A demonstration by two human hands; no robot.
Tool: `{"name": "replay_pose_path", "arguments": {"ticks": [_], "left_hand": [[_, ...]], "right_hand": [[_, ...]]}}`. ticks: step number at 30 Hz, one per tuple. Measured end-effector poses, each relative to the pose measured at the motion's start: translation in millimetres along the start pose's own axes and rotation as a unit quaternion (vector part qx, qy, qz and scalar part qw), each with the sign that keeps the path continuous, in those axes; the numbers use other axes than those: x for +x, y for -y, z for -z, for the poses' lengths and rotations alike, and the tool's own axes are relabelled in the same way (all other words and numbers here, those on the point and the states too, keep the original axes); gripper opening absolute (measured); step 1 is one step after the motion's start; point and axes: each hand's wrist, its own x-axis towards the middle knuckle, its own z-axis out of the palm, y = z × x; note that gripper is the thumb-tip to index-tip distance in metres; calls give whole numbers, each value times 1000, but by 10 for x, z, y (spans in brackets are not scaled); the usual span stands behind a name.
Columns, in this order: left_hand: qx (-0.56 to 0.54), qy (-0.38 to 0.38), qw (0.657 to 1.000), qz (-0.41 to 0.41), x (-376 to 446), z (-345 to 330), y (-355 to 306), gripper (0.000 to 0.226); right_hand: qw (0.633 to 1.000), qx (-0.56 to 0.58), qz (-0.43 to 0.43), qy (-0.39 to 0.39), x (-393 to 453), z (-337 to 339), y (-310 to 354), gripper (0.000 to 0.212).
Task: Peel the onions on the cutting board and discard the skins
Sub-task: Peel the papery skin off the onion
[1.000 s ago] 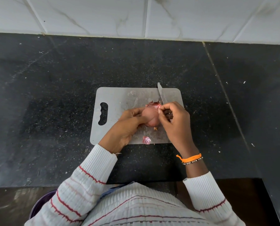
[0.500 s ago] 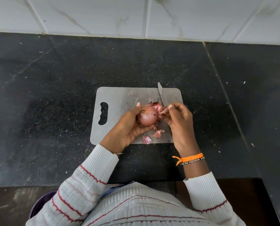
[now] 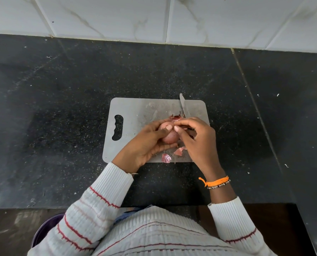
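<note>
onion held just above the cutting board | left hand cups it from the left | right hand pinching skin at its top-right, so I'd guess it peels rightward | loose skins lying below

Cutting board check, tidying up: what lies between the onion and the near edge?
Head view: two loose skin pieces on the cutting board, below the onion.

No legible text or labels
</note>
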Motion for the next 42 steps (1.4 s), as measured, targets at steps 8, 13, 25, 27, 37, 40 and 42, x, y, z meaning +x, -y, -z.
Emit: {"name": "replay_pose_path", "arguments": {"ticks": [8, 13, 25, 27, 37, 40, 42], "left_hand": [[32, -14, 999, -16, -34, -26, -36, 40], [15, -26, 999, -15, -22, -30, -24, 40], [26, -14, 999, -18, -32, 2, -33, 41], [33, -12, 999, -18, -41, -3, -35, 39], [21, 14, 1000, -18, -87, 53, -91, 44], [24, -5, 999, -24, -78, 63, -104, 53], [33, -30, 999, -26, -62, 63, -102, 53]], "right_hand": [[996, -64, 66, -5, 23, 79, -43, 9], [994, -79, 73, 4, 37, 103, -38, 8], [998, -55, -24, -33, 39, 29, -119, 9], [997, -53, -45, -42, 36, 9, -134, 9], [983, -146, -86, -70, 58, 59, -346, 7], [983, -164, -67, -55, 42, 43, -325, 3], [986, -151, -50, -55, 34, 32, -260, 10]]}}
